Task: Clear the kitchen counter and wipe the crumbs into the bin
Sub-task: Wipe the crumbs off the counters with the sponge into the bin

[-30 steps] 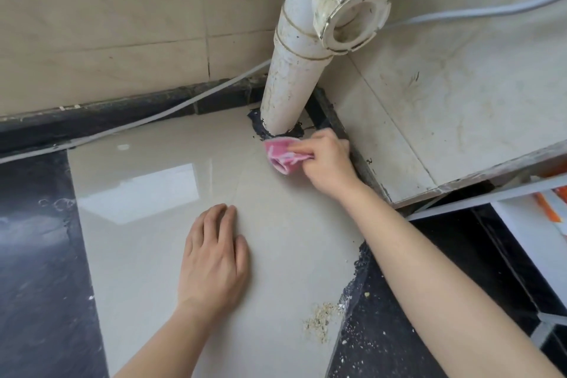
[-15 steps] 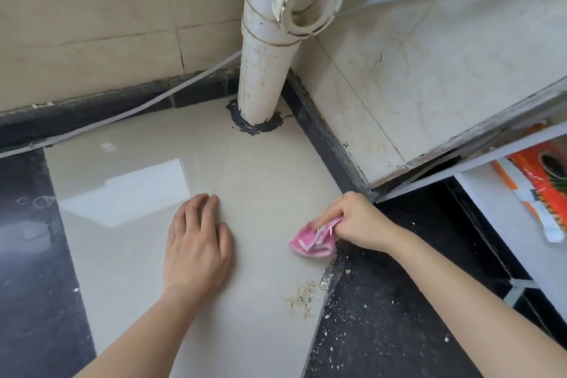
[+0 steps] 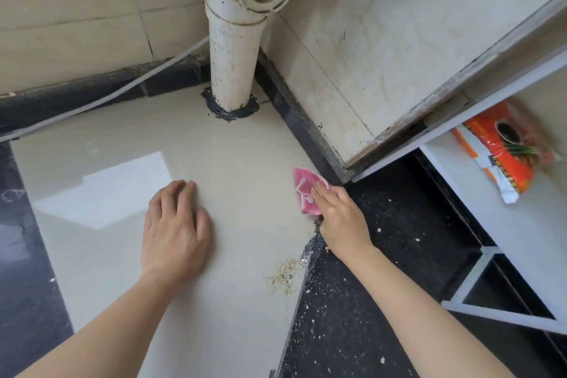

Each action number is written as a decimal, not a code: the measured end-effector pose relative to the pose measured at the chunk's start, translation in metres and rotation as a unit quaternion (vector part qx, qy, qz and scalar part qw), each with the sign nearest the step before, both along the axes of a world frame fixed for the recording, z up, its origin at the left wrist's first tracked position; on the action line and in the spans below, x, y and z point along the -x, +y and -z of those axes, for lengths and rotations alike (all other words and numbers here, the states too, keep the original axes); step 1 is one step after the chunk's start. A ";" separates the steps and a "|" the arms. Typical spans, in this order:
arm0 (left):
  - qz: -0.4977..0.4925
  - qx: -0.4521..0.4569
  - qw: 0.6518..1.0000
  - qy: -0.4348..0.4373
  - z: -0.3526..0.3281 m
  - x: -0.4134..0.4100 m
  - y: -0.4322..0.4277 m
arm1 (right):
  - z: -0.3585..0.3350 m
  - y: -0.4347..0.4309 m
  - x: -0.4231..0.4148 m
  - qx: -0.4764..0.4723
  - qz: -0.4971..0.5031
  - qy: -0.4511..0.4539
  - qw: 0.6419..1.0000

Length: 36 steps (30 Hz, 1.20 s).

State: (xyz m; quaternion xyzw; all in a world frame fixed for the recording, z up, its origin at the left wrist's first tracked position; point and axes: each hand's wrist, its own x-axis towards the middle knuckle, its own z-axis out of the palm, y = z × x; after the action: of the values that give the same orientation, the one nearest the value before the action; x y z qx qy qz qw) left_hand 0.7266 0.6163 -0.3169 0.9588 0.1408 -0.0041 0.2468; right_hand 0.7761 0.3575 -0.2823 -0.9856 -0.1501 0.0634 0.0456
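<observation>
My right hand [image 3: 340, 221] holds a crumpled pink cloth [image 3: 302, 190] against the beige counter surface [image 3: 233, 163], at its right edge beside the black speckled top [image 3: 383, 255]. My fingers lie over the cloth and the thumb is hidden. A small pile of pale crumbs [image 3: 283, 281] sits on the beige surface just nearer to me than the cloth, at the same edge. More crumbs are scattered over the black top. My left hand [image 3: 176, 230] rests palm down on the beige surface, holding nothing.
A white drain pipe [image 3: 233, 49] rises from the back corner of the counter, sealed with black putty. A grey cable [image 3: 101, 98] runs along the tiled back wall. An orange food packet [image 3: 506, 150] lies on a white shelf at the right. No bin is in view.
A second ago my right hand wiped with the cloth at the pipe's base. It then drew the cloth along the right edge to just above the crumb pile. My left hand stayed put.
</observation>
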 end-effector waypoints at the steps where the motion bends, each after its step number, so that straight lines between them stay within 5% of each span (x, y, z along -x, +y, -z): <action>1: 0.000 0.000 1.000 -0.001 0.000 0.000 0.000 | -0.008 -0.007 0.005 0.000 0.029 0.039 0.999; 4: 0.002 -0.009 1.000 -0.005 0.001 0.000 0.000 | -0.033 -0.016 0.003 -0.070 0.085 0.092 0.990; 6: 0.001 -0.009 1.000 -0.006 0.002 -0.001 -0.001 | -0.037 -0.007 -0.010 -0.137 0.063 0.049 0.987; 11: 0.006 -0.007 1.000 -0.024 0.005 0.000 0.000 | -0.007 0.019 -0.031 -0.069 -0.003 0.041 0.997; 14: 0.007 -0.009 1.000 -0.026 0.007 0.000 0.001 | -0.003 -0.009 -0.002 -0.118 0.000 0.064 0.991; 19: 0.003 -0.008 1.000 -0.028 0.005 0.000 0.000 | -0.028 -0.052 0.024 -0.072 0.001 0.217 0.973; 23: 0.007 -0.009 0.999 -0.033 0.005 0.000 -0.001 | -0.034 -0.023 0.000 -0.215 0.079 0.186 0.955; 26: 0.009 -0.004 0.999 -0.039 0.006 0.001 0.000 | -0.015 0.009 -0.009 -0.218 0.099 0.125 0.963; 34: 0.012 -0.005 0.999 -0.043 0.007 0.001 0.000 | -0.017 -0.042 0.069 -0.202 0.086 0.280 0.935; 36: 0.013 -0.004 0.999 -0.042 0.007 0.000 0.000 | -0.032 -0.040 0.069 -0.259 0.127 0.277 0.916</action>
State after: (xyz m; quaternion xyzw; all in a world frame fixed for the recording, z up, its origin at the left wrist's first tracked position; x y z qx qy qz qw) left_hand 0.7262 0.6162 -0.3235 0.9609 0.1177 0.0336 0.2483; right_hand 0.7072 0.3179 -0.2502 -0.8928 -0.0162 0.2867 0.3470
